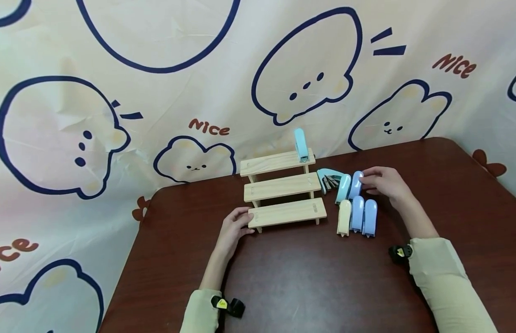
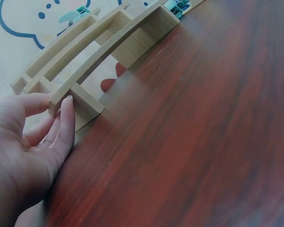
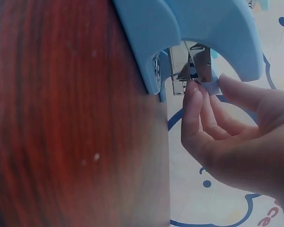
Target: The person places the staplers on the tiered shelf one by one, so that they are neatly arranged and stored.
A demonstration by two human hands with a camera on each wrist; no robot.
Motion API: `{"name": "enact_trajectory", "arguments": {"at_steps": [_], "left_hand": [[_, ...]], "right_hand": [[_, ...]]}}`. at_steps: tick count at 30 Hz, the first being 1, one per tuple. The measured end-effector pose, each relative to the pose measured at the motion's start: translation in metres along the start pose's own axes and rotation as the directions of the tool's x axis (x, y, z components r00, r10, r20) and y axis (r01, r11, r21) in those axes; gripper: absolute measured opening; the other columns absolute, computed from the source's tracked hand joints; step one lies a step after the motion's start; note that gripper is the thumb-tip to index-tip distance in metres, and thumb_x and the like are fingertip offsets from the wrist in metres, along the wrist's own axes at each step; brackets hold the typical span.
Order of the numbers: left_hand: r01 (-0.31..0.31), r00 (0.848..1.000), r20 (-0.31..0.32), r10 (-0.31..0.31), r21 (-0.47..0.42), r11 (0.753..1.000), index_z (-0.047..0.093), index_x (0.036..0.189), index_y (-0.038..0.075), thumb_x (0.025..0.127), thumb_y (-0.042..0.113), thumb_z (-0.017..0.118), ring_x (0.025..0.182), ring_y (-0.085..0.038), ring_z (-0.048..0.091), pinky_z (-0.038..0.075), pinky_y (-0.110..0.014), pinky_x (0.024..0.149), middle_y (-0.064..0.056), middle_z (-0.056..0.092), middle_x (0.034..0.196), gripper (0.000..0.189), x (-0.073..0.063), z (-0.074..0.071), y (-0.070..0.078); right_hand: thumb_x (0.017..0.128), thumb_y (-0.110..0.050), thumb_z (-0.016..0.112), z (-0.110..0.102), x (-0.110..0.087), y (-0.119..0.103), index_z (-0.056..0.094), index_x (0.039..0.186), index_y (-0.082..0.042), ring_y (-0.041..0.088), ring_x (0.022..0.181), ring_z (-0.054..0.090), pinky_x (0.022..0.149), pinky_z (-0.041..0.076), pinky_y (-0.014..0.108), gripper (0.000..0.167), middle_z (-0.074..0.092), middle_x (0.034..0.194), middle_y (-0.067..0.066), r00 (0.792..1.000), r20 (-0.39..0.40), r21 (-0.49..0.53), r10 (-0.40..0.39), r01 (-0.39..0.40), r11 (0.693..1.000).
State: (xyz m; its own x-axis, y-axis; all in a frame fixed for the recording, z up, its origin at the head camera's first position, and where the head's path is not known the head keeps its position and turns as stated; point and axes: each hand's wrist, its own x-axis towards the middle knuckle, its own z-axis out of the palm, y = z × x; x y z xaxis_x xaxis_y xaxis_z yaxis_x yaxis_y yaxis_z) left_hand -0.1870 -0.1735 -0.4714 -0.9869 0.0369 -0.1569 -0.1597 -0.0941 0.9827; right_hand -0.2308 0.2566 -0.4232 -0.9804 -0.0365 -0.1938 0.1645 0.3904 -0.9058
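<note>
Right hand [image 1: 384, 182]: fingers bent, thumb and fingertips pinching the base end of a blue stapler [image 1: 355, 186]; in the right wrist view, bare metal parts show above the fingertips. This stapler stands on the table [image 1: 282, 277], right of the wooden stand.

Left hand [image 1: 234, 226]: gripping the left end of the front step [image 1: 287, 214] of the wooden stand between thumb and fingers.

Around the pinched stapler: a turquoise stapler [image 1: 343, 188] just beside it on the left, and farther left a teal stapler [image 1: 330, 174] with its metal parts exposed, near the right ends of the steps. In a row on the near side: a cream stapler [image 1: 344, 218], a second blue stapler [image 1: 357, 213] and a third blue stapler [image 1: 370, 218], set close together.

The stand has three steps, rising towards the back. On the top step [image 1: 270, 163], at its right end, one light blue stapler [image 1: 301, 145] is upright.

Both arms wear pale green sleeves [image 1: 447, 273], each with a black wrist camera [image 1: 399, 253] near the cuff. The table is dark reddish brown. Behind it hangs a pale cloth [image 1: 191, 92] printed with outlined cartoon figures and the word "Nice".
</note>
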Motion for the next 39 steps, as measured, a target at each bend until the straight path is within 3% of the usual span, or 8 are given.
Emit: {"name": "enact_trajectory", "arguments": {"at_steps": [9,14,18,26,32,39], "left_hand": [[0.001,1.0,-0.001,-0.001,-0.008,1.0,0.061,0.126,-0.005,0.099,0.005,0.066,0.085,-0.015,0.066,0.059,-0.025,0.066,-0.006,0.068,0.102,0.029,0.0009,0.0018,0.0017],[0.005,1.0,-0.001,-0.005,-0.006,1.0,0.06,0.126,-0.005,0.099,0.005,0.066,0.086,-0.015,0.066,0.059,-0.025,0.066,-0.005,0.069,0.102,0.03,0.0017,0.0025,0.0027],[0.005,1.0,-0.001,-0.005,-0.01,1.0,0.061,0.126,-0.005,0.098,0.005,0.066,0.086,-0.015,0.066,0.059,-0.025,0.066,-0.005,0.069,0.102,0.029,0.0018,0.0026,0.0023],[0.007,1.0,0.003,-0.007,-0.004,1.0,0.06,0.128,-0.004,0.099,0.007,0.066,0.087,-0.016,0.066,0.059,-0.026,0.067,-0.006,0.069,0.103,0.031,0.0009,0.0016,0.0025],[0.009,1.0,0.005,-0.009,0.0,1.0,0.06,0.127,-0.004,0.099,0.007,0.066,0.087,-0.016,0.066,0.059,-0.025,0.067,-0.007,0.068,0.103,0.031,0.0011,0.0009,0.0019],[0.014,1.0,0.002,-0.014,-0.002,1.0,0.061,0.127,-0.004,0.099,0.007,0.066,0.087,-0.016,0.066,0.06,-0.026,0.067,-0.006,0.068,0.103,0.031,0.0003,0.0008,0.0016]], "right_hand": [[0.108,-0.024,0.058,-0.0021,0.0005,0.0008,0.053,0.142,0.009,0.014,0.092,0.065,0.078,0.06,0.026,0.047,0.061,0.126,0.023,0.999,-0.042,-0.018,-0.006,0.005,1.0],[0.108,-0.024,0.056,-0.0041,0.0003,0.0012,0.053,0.142,0.008,0.022,0.1,0.063,0.08,0.061,0.027,0.047,0.058,0.132,0.025,0.996,-0.085,-0.017,0.022,-0.023,1.0],[0.108,-0.027,0.058,-0.0061,0.0,0.0021,0.053,0.142,0.008,0.02,0.099,0.063,0.08,0.06,0.026,0.049,0.056,0.133,0.026,0.994,-0.1,-0.012,0.042,-0.043,0.999],[0.104,-0.035,0.064,-0.0077,0.0029,0.0046,0.041,0.146,0.013,0.02,0.098,0.065,0.077,0.059,0.022,0.068,0.056,0.132,0.029,0.998,-0.025,-0.053,0.05,-0.052,0.997],[0.105,-0.032,0.062,-0.0062,0.0034,0.0039,0.04,0.146,0.015,0.017,0.092,0.065,0.076,0.059,0.023,0.066,0.058,0.13,0.03,0.999,-0.013,-0.071,0.049,-0.05,0.996],[0.107,-0.031,0.059,-0.0056,0.0023,0.0044,0.043,0.146,0.015,0.027,0.1,0.061,0.075,0.058,0.023,0.062,0.056,0.13,0.03,0.999,-0.006,-0.104,0.037,-0.037,0.994]]}}
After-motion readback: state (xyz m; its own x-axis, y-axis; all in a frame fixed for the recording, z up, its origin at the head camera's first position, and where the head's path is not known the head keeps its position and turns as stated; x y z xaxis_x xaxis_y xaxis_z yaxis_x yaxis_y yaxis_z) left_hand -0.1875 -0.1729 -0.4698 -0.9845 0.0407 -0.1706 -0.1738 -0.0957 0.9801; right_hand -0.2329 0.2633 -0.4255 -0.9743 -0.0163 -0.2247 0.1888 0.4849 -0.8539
